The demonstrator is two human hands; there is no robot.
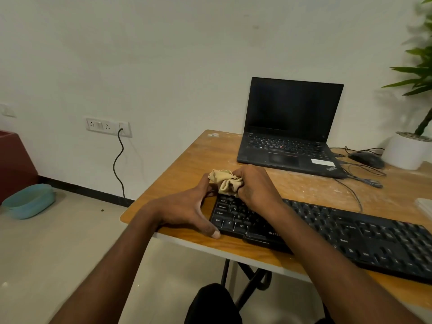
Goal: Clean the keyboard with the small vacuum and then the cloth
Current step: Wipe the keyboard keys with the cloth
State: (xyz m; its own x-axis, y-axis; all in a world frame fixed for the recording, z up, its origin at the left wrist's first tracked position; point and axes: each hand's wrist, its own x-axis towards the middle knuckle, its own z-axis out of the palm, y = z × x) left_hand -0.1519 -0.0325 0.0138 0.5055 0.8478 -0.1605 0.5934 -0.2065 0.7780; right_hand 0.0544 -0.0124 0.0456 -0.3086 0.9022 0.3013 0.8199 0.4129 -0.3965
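A black keyboard [350, 235] lies along the front of the wooden table [191, 164]. My right hand [253, 185] grips a crumpled beige cloth [225, 182] and presses it on the keyboard's top left corner. My left hand [187, 209] clasps the keyboard's left end, thumb at its front edge and fingers round the far side, next to the cloth. No small vacuum is in view.
An open black laptop [289, 134] stands at the back of the table, with a mouse [367, 159] and cables to its right. A white plant pot [406, 153] sits at the far right. A teal tub [29, 201] lies on the floor at left.
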